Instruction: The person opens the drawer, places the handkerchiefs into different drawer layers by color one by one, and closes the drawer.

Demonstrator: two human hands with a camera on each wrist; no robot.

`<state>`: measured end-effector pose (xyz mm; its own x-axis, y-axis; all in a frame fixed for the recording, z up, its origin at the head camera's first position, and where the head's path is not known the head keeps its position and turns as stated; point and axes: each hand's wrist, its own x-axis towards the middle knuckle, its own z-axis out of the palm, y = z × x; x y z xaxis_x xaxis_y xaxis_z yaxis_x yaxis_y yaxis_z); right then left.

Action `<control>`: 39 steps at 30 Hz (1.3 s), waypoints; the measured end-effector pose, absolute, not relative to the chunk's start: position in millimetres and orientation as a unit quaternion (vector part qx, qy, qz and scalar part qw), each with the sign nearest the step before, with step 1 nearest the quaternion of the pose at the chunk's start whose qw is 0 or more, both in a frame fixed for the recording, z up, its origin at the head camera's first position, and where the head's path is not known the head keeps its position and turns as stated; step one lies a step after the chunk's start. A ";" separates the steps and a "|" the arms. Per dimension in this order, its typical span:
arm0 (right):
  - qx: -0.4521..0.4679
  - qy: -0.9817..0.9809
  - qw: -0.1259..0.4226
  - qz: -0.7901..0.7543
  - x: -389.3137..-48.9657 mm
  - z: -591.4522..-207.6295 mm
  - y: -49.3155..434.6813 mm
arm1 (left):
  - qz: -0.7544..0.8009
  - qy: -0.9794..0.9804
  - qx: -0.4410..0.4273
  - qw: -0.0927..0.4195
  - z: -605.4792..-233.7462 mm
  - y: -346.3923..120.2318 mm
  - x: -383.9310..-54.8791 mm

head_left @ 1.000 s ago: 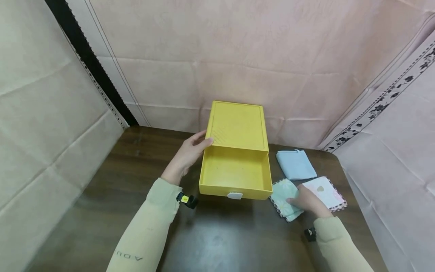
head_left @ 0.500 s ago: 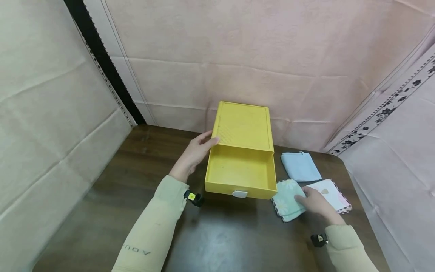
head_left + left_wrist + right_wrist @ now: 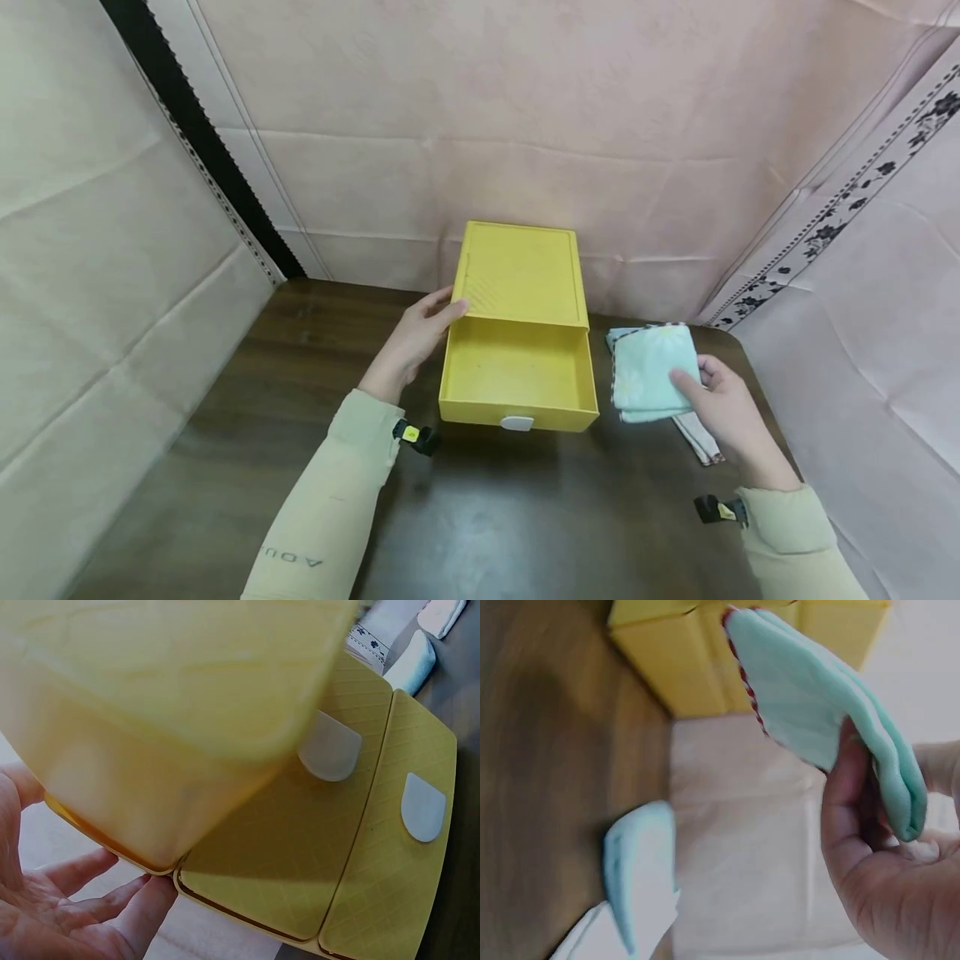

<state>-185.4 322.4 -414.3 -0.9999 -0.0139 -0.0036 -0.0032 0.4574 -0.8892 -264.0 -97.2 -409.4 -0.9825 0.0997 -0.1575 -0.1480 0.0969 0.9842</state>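
Note:
A yellow drawer cabinet point(image 3: 521, 271) stands on the table with its top drawer point(image 3: 517, 375) pulled out and bare inside. My left hand point(image 3: 412, 337) rests on the cabinet's left upper edge. In the left wrist view its fingers point(image 3: 146, 915) reach out nearly straight and touch the cabinet's side. To the right, my right hand point(image 3: 723, 408) pinches a folded mint-green small towel point(image 3: 652, 371) between thumb and fingers, raised off the table. The right wrist view shows the checked trim along the towel's point(image 3: 787, 690) edge. It hides most of a blue towel point(image 3: 617, 335) and a white towel point(image 3: 701, 437).
Below the pulled-out drawer are two closed drawers with white handles point(image 3: 424, 806). The dark wooden table point(image 3: 480, 517) spreads in front and to the left. Pale cloth sheets point(image 3: 525, 108) hang behind and at both sides.
The right hand has picked up the mint-green towel from the table and lifted it up over the blue and white towels. The left hand still rests on the cabinet.

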 end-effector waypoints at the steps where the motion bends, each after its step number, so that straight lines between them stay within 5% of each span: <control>1: -0.006 0.841 -0.005 -0.540 -184.2 -409.6 319.4 | 0.672 0.735 -0.017 0.091 -408.8 -97.7 -264.6; 14: -0.035 0.717 -0.096 -0.690 -169.1 -371.9 292.8 | 0.655 0.748 -0.024 0.109 -416.0 -100.5 -259.9; 20: -0.087 0.660 -0.114 -0.737 -167.2 -352.0 269.6 | 0.660 0.747 -0.004 0.075 -410.0 -97.6 -263.0; 39: -0.119 0.731 -0.007 -0.672 -171.3 -349.7 177.2 | 0.678 0.729 -0.014 0.092 -410.9 -98.1 -257.9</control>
